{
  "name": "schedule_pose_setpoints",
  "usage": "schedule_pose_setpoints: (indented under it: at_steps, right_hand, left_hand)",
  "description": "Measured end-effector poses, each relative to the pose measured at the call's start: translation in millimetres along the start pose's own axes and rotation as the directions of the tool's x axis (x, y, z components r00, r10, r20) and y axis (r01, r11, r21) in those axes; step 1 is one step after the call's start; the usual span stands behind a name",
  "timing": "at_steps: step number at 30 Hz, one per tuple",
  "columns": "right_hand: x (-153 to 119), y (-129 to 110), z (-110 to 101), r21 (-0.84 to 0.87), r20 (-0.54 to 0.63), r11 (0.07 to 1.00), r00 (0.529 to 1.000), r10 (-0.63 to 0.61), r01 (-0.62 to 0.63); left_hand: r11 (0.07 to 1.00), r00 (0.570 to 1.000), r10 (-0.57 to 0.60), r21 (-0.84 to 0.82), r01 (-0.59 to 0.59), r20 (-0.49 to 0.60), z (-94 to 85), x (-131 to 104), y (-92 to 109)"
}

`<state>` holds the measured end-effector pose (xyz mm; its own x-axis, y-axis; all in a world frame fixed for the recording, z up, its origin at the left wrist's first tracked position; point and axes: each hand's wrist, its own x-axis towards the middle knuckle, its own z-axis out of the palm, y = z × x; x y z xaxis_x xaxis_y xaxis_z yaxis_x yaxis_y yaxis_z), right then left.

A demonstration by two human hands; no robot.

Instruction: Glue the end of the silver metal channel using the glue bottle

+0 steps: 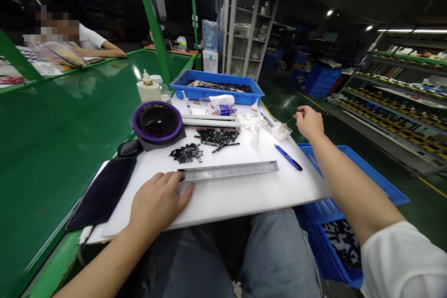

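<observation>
My left hand point(162, 195) grips the left end of a long, shallow metal channel point(230, 171) lying on the white board point(240, 200). Its thumb is on the near side, its fingertips at the channel's end. Off to the right, my right hand point(309, 122) is raised beside a small white tray point(281, 132) with a little jar in it. Its fingers are pinched on a thin stick point(289, 120) that slants down toward the jar. Behind the channel lie two piles of small black parts point(186, 152) and black strips point(218, 137).
A round purple-rimmed device point(158, 121) and a black tablet point(104, 191) are at the left. A blue pen point(288, 157) lies right of the channel. Behind stand bottles and a blue bin point(218, 96); more blue bins point(352, 172) sit low right. A person's arm rests across the green table.
</observation>
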<state>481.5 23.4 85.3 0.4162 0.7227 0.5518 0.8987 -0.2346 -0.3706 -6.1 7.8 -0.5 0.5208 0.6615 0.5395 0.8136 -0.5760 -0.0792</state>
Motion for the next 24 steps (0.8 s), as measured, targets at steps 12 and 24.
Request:
schedule_pose_setpoints:
  at_steps: [12,24]
  right_hand:
    - [-78,-60,-8,0.163,0.034,0.908,0.918,-0.395,0.385]
    - [-185,-83,24,0.128,0.254,0.771,0.731,-0.633,0.624]
  left_hand:
    - [0.998,0.997,-0.052,-0.044,0.054,0.051,-1.8,-6,3]
    - [0.998,0.999,-0.05,-0.041,0.05,-0.004,-0.5,-7,4]
